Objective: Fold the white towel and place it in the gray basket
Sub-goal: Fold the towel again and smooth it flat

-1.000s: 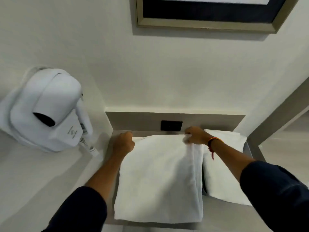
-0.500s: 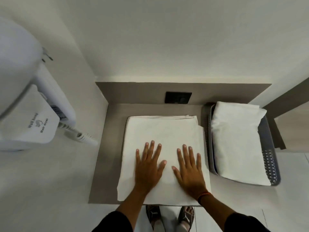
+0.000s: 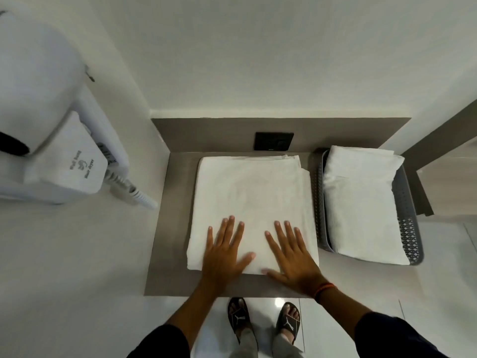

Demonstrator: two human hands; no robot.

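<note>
The towel [image 3: 251, 200] is laid flat, folded into a rough square, on the grey counter [image 3: 173, 228], just left of the basket [image 3: 409, 223] and not in it. The left hand [image 3: 223, 251] is pressed palm-down on the towel's near edge, fingers spread wide and nothing gripped. The right hand [image 3: 291, 257] is laid flat beside it in the same way, fingers splayed, its thumb at the towel's front edge; an orange band [image 3: 325, 290] is worn at that wrist. A second folded towel [image 3: 361, 205] is seen inside the basket, filling most of it. A white wall dryer [image 3: 59, 140] is mounted at the left; its label appears to read "Hair dryer", with smaller writing above it too blurred to be read. A black wall plate [image 3: 274, 141] is set behind the towel, its marking illegible. On each black sandal [image 3: 288, 319] on the floor below, a white leaping-cat logo is shown.
</note>
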